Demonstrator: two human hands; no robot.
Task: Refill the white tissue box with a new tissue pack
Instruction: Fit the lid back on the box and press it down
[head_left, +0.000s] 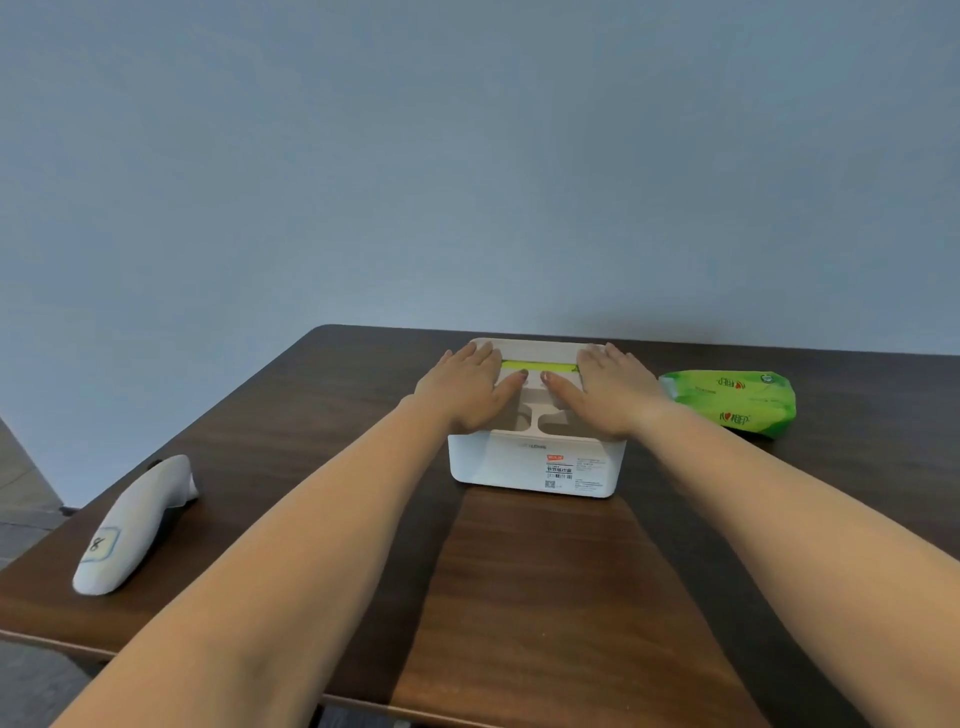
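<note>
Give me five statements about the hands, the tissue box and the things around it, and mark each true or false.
1. Both hands, left hand and right hand, rest flat on the white tissue box. True.
2. A green tissue pack lies right of the box. True.
3. The right hand holds that pack. False: it lies untouched.
4. Green shows inside the box. True.
5. The table is white. False: dark wood.
</note>
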